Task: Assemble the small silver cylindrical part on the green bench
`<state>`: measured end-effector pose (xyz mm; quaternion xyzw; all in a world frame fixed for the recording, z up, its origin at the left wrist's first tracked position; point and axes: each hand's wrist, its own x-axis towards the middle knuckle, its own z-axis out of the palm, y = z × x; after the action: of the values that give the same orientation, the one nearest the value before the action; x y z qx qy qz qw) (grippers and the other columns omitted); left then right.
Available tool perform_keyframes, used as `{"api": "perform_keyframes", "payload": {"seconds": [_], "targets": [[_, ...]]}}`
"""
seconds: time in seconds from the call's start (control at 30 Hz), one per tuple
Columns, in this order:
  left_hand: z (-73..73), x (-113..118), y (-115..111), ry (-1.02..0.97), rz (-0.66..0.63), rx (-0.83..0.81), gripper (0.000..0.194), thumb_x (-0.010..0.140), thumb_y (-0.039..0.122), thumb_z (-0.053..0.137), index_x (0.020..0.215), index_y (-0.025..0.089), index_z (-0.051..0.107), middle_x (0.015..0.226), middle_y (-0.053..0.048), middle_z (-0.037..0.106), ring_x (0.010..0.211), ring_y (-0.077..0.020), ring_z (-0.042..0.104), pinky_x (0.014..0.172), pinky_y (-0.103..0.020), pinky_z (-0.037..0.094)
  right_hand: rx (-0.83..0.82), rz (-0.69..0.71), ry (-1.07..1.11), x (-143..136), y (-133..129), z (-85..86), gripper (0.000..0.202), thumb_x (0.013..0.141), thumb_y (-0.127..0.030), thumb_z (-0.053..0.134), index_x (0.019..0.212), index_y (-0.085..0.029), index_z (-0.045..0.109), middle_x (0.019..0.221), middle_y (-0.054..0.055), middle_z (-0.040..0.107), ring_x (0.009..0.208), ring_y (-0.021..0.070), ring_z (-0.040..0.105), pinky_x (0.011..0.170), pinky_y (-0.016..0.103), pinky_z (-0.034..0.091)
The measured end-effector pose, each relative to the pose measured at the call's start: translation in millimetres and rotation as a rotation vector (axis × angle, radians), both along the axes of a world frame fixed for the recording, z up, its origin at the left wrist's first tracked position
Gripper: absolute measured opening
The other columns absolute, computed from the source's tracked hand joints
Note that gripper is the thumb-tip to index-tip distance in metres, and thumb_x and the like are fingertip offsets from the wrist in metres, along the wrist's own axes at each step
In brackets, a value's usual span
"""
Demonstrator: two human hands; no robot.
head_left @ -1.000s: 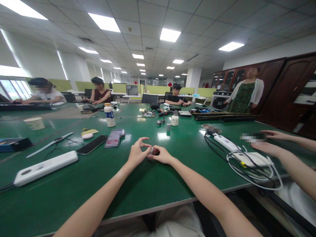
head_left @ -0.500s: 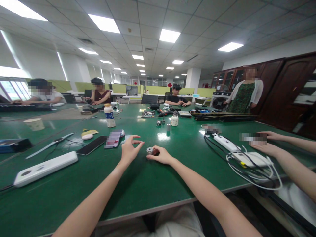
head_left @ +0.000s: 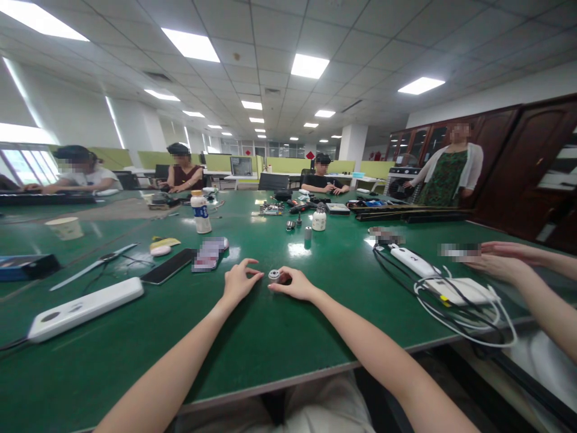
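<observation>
A small silvery cylinder point(head_left: 274, 276) with a dark-marked top stands upright on the green table point(head_left: 270, 337). My right hand point(head_left: 295, 285) grips it from the right between thumb and fingers. Just to its left is my left hand point(head_left: 240, 281), fingers apart and holding nothing, with a small gap to the cylinder. Farther back stand another small metal cylinder point(head_left: 308, 233) and a white patterned bottle point(head_left: 319, 218). Small dark metal parts point(head_left: 291, 225) lie beside them.
Left of my hands are a phone point(head_left: 170, 266), a white power strip point(head_left: 88, 310) and a paper cup point(head_left: 64, 228). A milk bottle point(head_left: 201, 211) stands behind. At the right, cables surround a white box point(head_left: 462, 290), near another person's hands point(head_left: 500, 261).
My left hand has come down toward the table, near the cylinder. My right hand keeps its grip in the same place. The neighbour's hands at the right have shifted slightly.
</observation>
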<state>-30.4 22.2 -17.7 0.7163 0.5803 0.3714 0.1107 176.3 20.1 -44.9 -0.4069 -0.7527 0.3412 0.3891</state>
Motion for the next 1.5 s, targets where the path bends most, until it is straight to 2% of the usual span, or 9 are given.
{"api": "perform_keyframes", "payload": {"seconds": [0.2,0.37,0.67,0.83,1.0,1.2,1.33,1.5], "targets": [[13.8,20.9,-14.8,-0.267,-0.105,0.195,0.034,0.077,0.041,0.068,0.106,0.023,0.060,0.085,-0.003,0.079,0.096,-0.0261,0.072,0.092,-0.040,0.048,0.005,0.012,0.014,-0.2,2.2,-2.9,0.041,0.069,-0.047,0.081,0.093,-0.019,0.065,0.082,0.000,0.066,0.075,0.0152,0.060,0.074,0.029,0.048],[14.9,32.6,-23.7,-0.248,-0.203,0.186,0.031,0.078,0.036,0.068,0.105,0.023,0.060,0.085,-0.004,0.079,0.096,-0.0276,0.072,0.094,-0.044,0.048,0.017,0.021,0.011,0.0,4.9,-5.6,0.039,0.070,-0.046,0.080,0.092,-0.019,0.064,0.079,-0.001,0.065,0.072,0.0141,0.058,0.071,0.027,0.047],[12.1,31.4,-23.3,-0.233,-0.253,0.176,0.032,0.079,0.030,0.066,0.109,0.022,0.058,0.085,-0.004,0.079,0.098,-0.0274,0.071,0.094,-0.045,0.048,0.036,0.033,0.013,0.3,6.9,-7.8,0.039,0.070,-0.047,0.080,0.092,-0.019,0.063,0.079,-0.001,0.064,0.071,0.0140,0.058,0.070,0.027,0.047],[14.1,34.0,-25.5,-0.202,-0.231,0.200,0.032,0.076,0.022,0.063,0.108,0.022,0.060,0.093,-0.005,0.078,0.099,-0.0261,0.070,0.094,-0.044,0.047,0.019,0.035,0.028,0.8,8.8,-10.1,0.040,0.070,-0.045,0.080,0.094,-0.019,0.063,0.079,-0.001,0.065,0.074,0.0146,0.060,0.072,0.028,0.048],[16.3,30.6,-26.0,-0.174,-0.157,0.194,0.035,0.075,0.032,0.068,0.108,0.022,0.061,0.082,-0.003,0.078,0.093,-0.0273,0.070,0.094,-0.045,0.046,0.006,0.042,0.014,1.0,6.7,-8.0,0.040,0.071,-0.048,0.079,0.093,-0.019,0.063,0.082,0.000,0.066,0.076,0.0151,0.060,0.074,0.028,0.049],[13.8,32.2,-27.0,-0.233,-0.258,0.118,0.040,0.078,0.037,0.069,0.113,0.022,0.058,0.091,-0.005,0.079,0.102,-0.0278,0.070,0.096,-0.044,0.047,0.039,0.026,-0.013,0.9,4.4,-4.5,0.037,0.071,-0.046,0.079,0.089,-0.019,0.063,0.078,-0.001,0.063,0.072,0.0145,0.058,0.071,0.028,0.048],[12.1,34.8,-25.6,-0.231,-0.280,0.115,0.036,0.079,0.038,0.068,0.111,0.023,0.059,0.094,-0.006,0.079,0.104,-0.0277,0.070,0.096,-0.043,0.048,0.049,0.031,-0.014,0.4,4.6,-4.4,0.036,0.072,-0.046,0.078,0.090,-0.018,0.063,0.077,-0.001,0.062,0.072,0.0144,0.057,0.070,0.027,0.047],[14.8,31.4,-23.6,-0.164,-0.180,0.185,0.031,0.077,0.036,0.069,0.104,0.022,0.062,0.088,-0.005,0.078,0.095,-0.0281,0.069,0.091,-0.043,0.048,0.021,0.023,0.003,-0.2,5.2,-6.5,0.040,0.070,-0.049,0.079,0.093,-0.019,0.064,0.080,-0.001,0.064,0.074,0.0149,0.059,0.073,0.028,0.048]]}}
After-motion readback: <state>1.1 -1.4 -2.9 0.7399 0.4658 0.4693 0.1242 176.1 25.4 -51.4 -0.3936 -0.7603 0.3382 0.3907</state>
